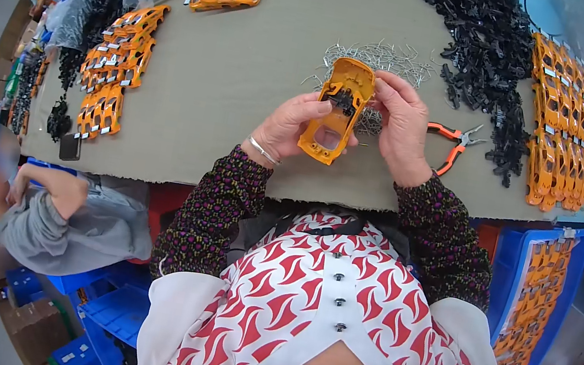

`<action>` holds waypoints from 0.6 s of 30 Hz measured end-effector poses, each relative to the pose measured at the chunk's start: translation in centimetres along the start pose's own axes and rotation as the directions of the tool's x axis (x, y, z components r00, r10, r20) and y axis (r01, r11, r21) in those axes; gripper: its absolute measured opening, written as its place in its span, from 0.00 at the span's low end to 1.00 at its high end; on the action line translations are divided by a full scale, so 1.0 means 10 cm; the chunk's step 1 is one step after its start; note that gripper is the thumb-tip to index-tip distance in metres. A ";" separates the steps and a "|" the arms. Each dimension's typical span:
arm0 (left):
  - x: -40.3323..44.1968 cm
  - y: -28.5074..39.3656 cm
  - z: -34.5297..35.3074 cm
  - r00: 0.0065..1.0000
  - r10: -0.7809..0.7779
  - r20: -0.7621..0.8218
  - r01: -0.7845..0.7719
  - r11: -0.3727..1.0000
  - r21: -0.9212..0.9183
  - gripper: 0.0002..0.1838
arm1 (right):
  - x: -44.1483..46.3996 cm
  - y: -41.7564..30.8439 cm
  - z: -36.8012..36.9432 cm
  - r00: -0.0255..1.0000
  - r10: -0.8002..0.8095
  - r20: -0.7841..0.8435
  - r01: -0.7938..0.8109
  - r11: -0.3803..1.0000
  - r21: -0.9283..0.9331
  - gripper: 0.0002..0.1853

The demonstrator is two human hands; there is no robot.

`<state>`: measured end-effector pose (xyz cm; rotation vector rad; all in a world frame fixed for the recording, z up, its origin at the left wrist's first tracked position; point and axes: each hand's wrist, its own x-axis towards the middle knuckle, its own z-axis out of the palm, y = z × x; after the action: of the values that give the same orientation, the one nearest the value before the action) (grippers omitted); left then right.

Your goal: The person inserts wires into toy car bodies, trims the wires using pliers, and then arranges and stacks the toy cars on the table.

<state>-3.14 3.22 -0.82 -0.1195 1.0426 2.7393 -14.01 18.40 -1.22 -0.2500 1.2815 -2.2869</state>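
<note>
A cloth-covered table stretches before a person at work, a blue crate beside it on the right filled with rows of orange car bodies and a blue bin at lower left, its contents mostly hidden. Above the cloth, the left hand clamps an orange car shell, hollow side up, thumb over its edge; the right hand closes thumb and forefinger at the far right rim, any small piece between them impossible to tell. The shell looks light, stiff and slick, its slim window frames probably fragile, the sturdier side rims the safest hold. Inside sits a black insert.
</note>
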 end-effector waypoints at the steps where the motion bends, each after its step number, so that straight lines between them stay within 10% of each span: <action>1: 0.00 0.00 0.00 1.000 -0.002 0.009 0.002 1.000 -0.006 0.26 | -0.01 0.01 0.02 1.000 0.002 0.000 -0.002 1.000 0.003 0.10; 5: 0.04 0.01 0.02 0.998 0.042 0.036 -0.038 0.993 -0.113 0.26 | -0.03 0.01 0.10 0.998 -0.066 -0.010 0.066 0.997 0.041 0.08; 9: 0.04 0.16 0.01 0.996 0.079 0.038 -0.073 0.987 -0.140 0.27 | -0.03 -0.11 0.01 0.968 -0.222 0.117 0.249 0.905 -0.346 0.07; 13: -0.03 0.24 -0.02 0.994 0.010 -0.109 0.009 0.985 0.170 0.27 | -0.01 -0.34 0.04 0.854 -0.196 0.482 0.520 0.354 -0.777 0.08; 18: -0.05 0.25 0.04 0.993 0.012 -0.115 0.024 0.950 0.310 0.19 | 0.09 -0.25 -0.05 0.888 -0.103 0.449 0.447 0.422 -0.788 0.07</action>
<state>-3.20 1.59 1.14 -0.2331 1.4879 2.5471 -15.82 19.36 0.50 -1.2548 2.2493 -1.4189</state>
